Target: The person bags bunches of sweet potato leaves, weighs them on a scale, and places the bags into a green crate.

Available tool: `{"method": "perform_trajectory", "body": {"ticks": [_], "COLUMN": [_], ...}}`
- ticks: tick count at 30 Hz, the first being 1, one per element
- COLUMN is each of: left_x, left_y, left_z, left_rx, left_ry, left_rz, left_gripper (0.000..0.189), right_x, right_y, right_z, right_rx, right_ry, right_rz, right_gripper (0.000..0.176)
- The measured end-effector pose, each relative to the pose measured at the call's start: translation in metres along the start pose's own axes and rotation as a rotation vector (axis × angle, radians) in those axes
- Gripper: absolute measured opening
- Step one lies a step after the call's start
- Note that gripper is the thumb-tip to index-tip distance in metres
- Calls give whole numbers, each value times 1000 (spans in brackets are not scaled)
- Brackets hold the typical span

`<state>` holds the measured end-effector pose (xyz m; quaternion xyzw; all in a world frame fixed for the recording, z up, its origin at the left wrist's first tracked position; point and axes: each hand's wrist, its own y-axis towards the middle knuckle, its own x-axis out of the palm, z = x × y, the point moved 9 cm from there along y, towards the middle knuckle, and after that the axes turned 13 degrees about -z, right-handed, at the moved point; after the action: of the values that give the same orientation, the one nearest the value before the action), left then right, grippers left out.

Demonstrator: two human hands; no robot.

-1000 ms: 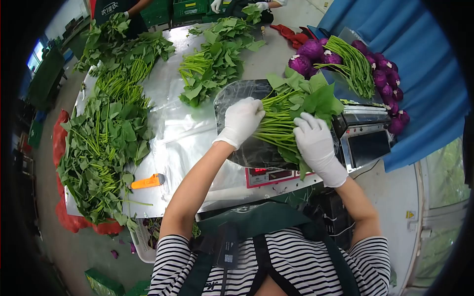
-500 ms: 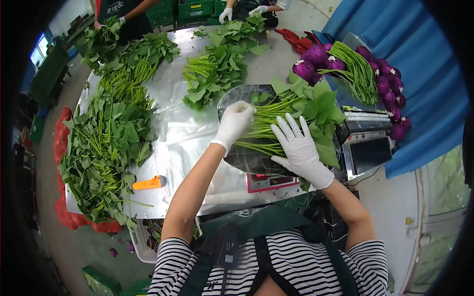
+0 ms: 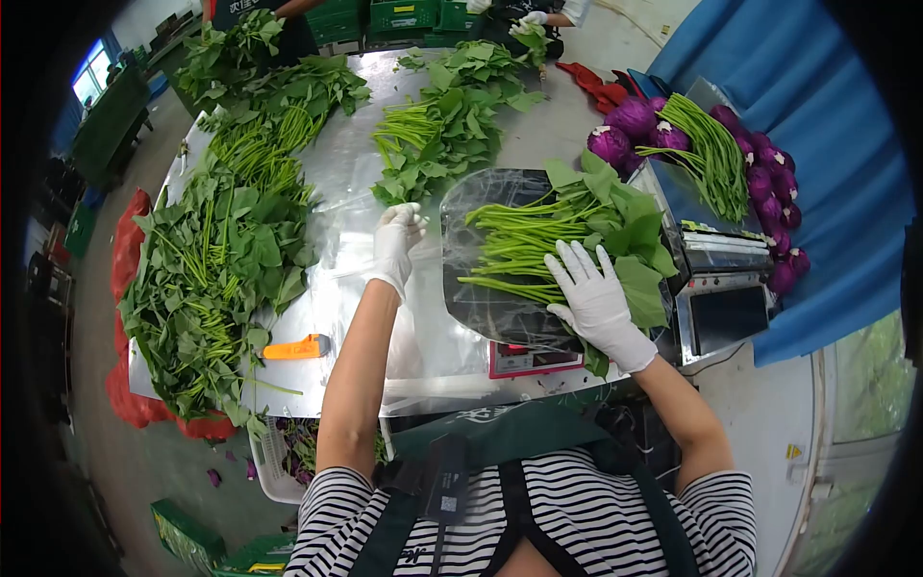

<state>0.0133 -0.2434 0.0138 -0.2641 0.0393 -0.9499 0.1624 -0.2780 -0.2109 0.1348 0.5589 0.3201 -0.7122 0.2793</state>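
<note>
A bundle of leafy green stems (image 3: 524, 240) lies on a dark, plastic-covered tray (image 3: 461, 298), its leaves towards the right. My right hand (image 3: 591, 293), in a white glove, rests with fingers spread on the bundle, where stems meet leaves. My left hand (image 3: 396, 240), also gloved, is over the metal table (image 3: 336, 231) left of the tray, apart from the stems. Its fingers are curled, and what they hold, if anything, is too small to tell. A smaller pile of greens (image 3: 437, 125) lies just beyond it.
A long heap of greens (image 3: 221, 240) covers the table's left side, near an orange cutter (image 3: 296, 348). Purple cabbages (image 3: 611, 144) and long green beans (image 3: 707, 163) lie at the right by a scale (image 3: 721, 308). Two co-workers stand or sit across the table.
My left hand has moved left, off the stem ends and away from the tray. My right hand stays on the bundle. The whole view has shifted slightly.
</note>
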Motion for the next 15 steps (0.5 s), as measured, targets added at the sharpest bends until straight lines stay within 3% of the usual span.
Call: {"method": "perform_trajectory", "body": {"ticks": [6,9,12,15], "left_x": [-15,-44,-91,-143], "left_y": [-31,-55,-80,-122], "left_z": [30,51,82,128], "left_rx": [109,187,237,371], "left_ry": [86,242,560,741], "left_rz": [33,84,127,247], "left_gripper": [15,15,13,13], "right_x": [-10,-41,-75,-76], "right_y": [0,-13,-35,-49], "right_z": [0,-12,-35,-50], "right_rx": [0,-79,-274,-354], "right_ry": [-14,143,460,608], "right_rz": [23,128,200,120], "right_gripper": [79,69,48,44]}}
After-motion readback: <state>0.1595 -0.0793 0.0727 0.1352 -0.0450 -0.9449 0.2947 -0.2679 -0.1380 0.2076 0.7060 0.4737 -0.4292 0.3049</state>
